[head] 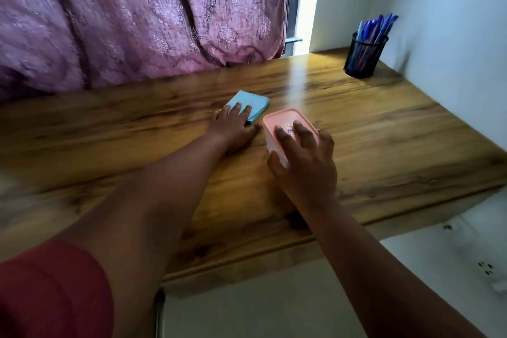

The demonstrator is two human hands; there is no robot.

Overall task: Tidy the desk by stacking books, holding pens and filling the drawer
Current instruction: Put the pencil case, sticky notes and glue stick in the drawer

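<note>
Here the right hand (304, 156) grips the pink-lidded box (288, 129).

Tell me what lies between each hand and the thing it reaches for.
Nothing visible does. The left hand already rests its fingers on the blue notepad, and the right hand has its grip round the pink-lidded box. The pen holder stands far off at the desk corner.

A mauve patterned fabric curtain (137, 16) hangs along the far side, its hem meeting the far edge. At its right a bright strip of window (303, 0) shows. A plain white wall (452, 22) closes the right side.
</note>
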